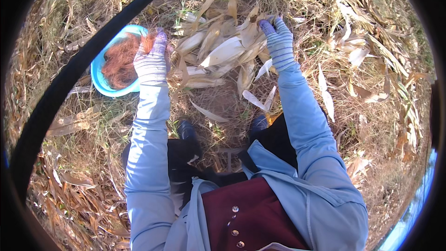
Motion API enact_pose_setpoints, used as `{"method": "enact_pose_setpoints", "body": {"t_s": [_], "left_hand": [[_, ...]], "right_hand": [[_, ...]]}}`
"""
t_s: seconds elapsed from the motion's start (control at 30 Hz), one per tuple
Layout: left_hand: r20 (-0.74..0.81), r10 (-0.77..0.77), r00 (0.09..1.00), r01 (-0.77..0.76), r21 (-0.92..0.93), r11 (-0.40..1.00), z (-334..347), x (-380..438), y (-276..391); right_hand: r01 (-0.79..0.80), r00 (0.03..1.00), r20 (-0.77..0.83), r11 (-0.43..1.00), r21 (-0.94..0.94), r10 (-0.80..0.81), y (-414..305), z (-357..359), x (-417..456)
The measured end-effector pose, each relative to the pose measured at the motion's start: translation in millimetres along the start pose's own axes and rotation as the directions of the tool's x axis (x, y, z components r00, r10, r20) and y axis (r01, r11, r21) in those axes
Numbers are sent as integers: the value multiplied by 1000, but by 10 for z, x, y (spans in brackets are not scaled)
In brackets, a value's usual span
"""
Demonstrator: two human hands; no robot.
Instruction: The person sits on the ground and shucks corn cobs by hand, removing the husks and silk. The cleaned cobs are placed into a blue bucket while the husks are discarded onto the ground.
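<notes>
My left hand (pixel 152 63), in a striped knit glove with purple fingertips, grips a tuft of reddish-brown corn silk (pixel 147 43) at the right rim of a light-blue plastic basin (pixel 117 93). A matted heap of brown corn silk (pixel 120 63) lies inside that basin. In front of me is a pile of corn ears in pale dry husks (pixel 223 53). At the pile's right edge is my gloved right hand (pixel 279 43), its thumb and fingers bent beside the brown tip of a husked ear (pixel 251 29). Whether those fingers hold anything is hidden.
Dry grass and loose husk leaves (pixel 209 112) cover the ground around my boots (pixel 187 129). Dry corn stalks (pixel 393 62) lie along the right side, and more dry leaves (pixel 80 205) at lower left. A black strap (pixel 87 52) crosses the view's left part, partly covering the basin.
</notes>
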State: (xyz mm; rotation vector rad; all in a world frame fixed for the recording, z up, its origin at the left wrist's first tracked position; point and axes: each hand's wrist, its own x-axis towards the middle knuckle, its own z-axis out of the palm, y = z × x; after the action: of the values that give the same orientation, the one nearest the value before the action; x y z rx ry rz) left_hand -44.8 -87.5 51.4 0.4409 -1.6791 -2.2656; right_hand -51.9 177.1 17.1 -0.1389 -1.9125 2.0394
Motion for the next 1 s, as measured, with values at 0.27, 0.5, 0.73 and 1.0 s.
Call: {"method": "enact_pose_setpoints", "body": {"t_s": [0.27,0.5,0.73,1.0], "left_hand": [[562,13,827,-260,361,896,230,-236,-644],[487,-1,873,-312,561,767,247,-252,-677],[356,67,932,-300,657,692,262,-358,-375],[-45,-169,985,168,-34,985,21,62,-149]], "right_hand": [[442,890,439,482,-757,-125,300,237,-195],[97,957,291,943,-319,0,14,586,-612],[159,972,227,879,-450,-59,413,369,-347],[-461,734,-55,556,691,677,754,-709,417]]}}
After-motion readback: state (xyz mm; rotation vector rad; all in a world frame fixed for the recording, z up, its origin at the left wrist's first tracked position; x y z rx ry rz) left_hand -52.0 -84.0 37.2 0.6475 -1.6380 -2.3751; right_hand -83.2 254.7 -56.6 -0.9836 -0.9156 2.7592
